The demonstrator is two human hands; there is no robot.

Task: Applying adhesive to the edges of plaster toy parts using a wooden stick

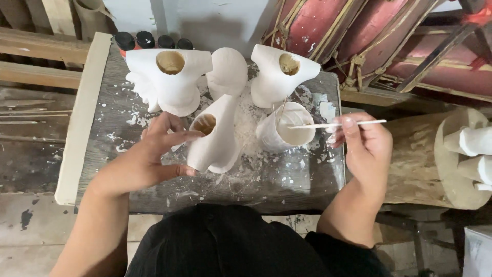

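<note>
A plaster-spattered grey table [287, 177] fills mid-frame. The left hand [156, 151] clasps a hollow white plaster cast [218, 138], steadying it at centre; the right hand [366, 146] pinches a thin white stick [335, 124] over a white plaster-coated cup [287, 128].

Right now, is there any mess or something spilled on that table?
Yes. White plaster crumbs and splatters are scattered over the dark tabletop, thickest among the hollow white casts. The left hand steadies one cast; the right hand holds a thin white stick.

Grey wooden table [154, 102], plaster-spattered: four white hollow casts [171, 77], white cup [284, 134], dark-capped bottles [134, 40] at back edge.
</note>
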